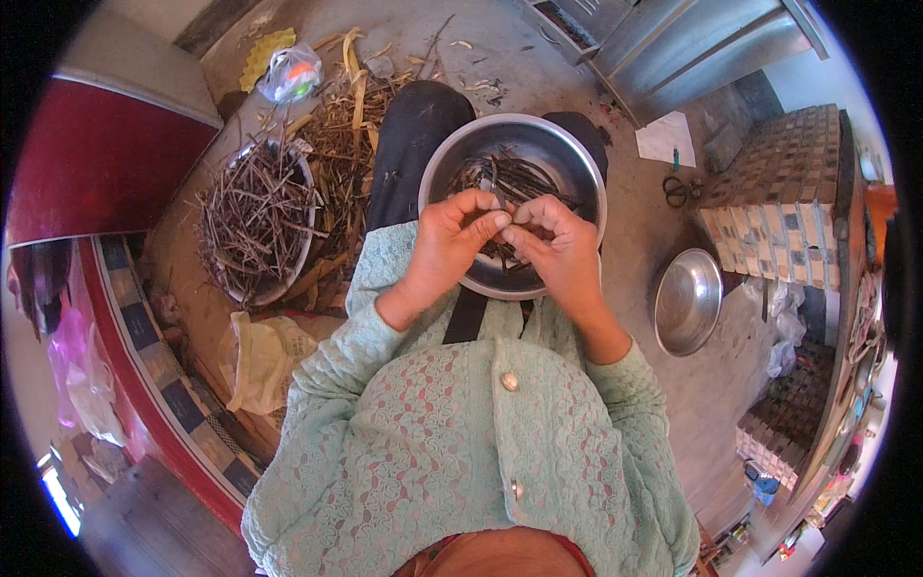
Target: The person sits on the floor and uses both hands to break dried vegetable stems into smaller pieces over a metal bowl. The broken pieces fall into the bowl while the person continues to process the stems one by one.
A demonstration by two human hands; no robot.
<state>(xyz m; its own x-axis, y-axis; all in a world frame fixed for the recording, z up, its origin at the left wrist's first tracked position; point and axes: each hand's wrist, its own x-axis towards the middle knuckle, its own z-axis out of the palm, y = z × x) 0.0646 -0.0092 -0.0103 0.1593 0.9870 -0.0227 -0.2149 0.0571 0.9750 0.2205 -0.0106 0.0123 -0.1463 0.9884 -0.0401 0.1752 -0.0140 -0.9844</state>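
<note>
A round metal bowl (437, 173) rests on my lap between my knees. Long, thin, dark dried pieces (538, 183), like pods or stalks, lie in it. Above the bowl my left hand (458, 231) and my right hand (555, 240) meet, thumbs and forefingers pinched together. Between the fingertips is something small and brownish, mostly covered by the fingers; its kind cannot be made out. Both hands are closed, and the fingers of one nearly touch those of the other.
At left, a basin (310, 216) is heaped with brown dry stalks (255, 221); more stalks and husks (336, 163) litter the floor. A plastic bag (290, 73) lies beyond. To the right are scissors (676, 191), white paper (665, 139), a tilted metal basin (688, 301) and a tiled brick structure (774, 197).
</note>
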